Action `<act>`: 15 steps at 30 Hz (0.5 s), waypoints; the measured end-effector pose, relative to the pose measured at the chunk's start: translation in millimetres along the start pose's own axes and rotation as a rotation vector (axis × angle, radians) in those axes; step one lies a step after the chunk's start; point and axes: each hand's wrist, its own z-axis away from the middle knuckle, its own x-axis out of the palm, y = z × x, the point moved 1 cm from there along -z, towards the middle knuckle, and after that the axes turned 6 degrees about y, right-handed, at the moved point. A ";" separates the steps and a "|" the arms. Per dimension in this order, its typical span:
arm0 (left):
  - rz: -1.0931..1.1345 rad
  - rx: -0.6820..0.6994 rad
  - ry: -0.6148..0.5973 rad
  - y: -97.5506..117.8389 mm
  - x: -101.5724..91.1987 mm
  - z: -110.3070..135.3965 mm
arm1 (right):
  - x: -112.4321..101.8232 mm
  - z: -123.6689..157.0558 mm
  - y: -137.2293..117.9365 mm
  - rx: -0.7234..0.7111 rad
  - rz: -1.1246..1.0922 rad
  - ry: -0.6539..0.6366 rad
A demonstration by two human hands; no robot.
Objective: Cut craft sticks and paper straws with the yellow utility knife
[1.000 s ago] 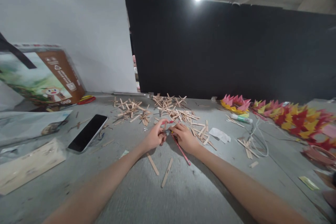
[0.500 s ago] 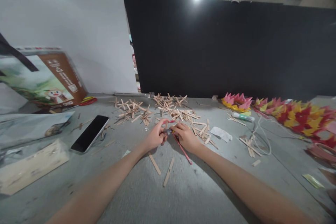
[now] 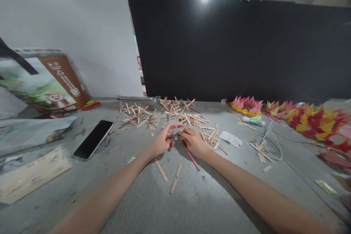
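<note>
Near the front, the grey tabletop (image 3: 142, 208) leaves passing room around two loose craft sticks (image 3: 161, 170); farther back, heaped craft-stick crosses (image 3: 139, 114) obstruct, with a smartphone (image 3: 93, 140) at left.

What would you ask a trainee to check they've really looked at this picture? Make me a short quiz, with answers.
1. True or false: the phone lies to the left of the left hand.

2. Which of these runs out from under the right hand?
a) the white cord
b) the pink pencil
c) the glasses

3. Fill in the number: ___ loose sticks lie on the table between the forearms.

Key: 1. True. 2. b. 3. Two.
</note>
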 end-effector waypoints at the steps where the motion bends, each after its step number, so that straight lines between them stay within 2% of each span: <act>1: 0.004 0.000 0.000 -0.2 -0.1 0.1 | -0.4 -0.1 0.0 0.000 -0.005 0.002; 15: 0.087 0.008 0.035 9.0 2.6 3.1 | -3.7 -0.6 0.5 0.010 -0.077 0.066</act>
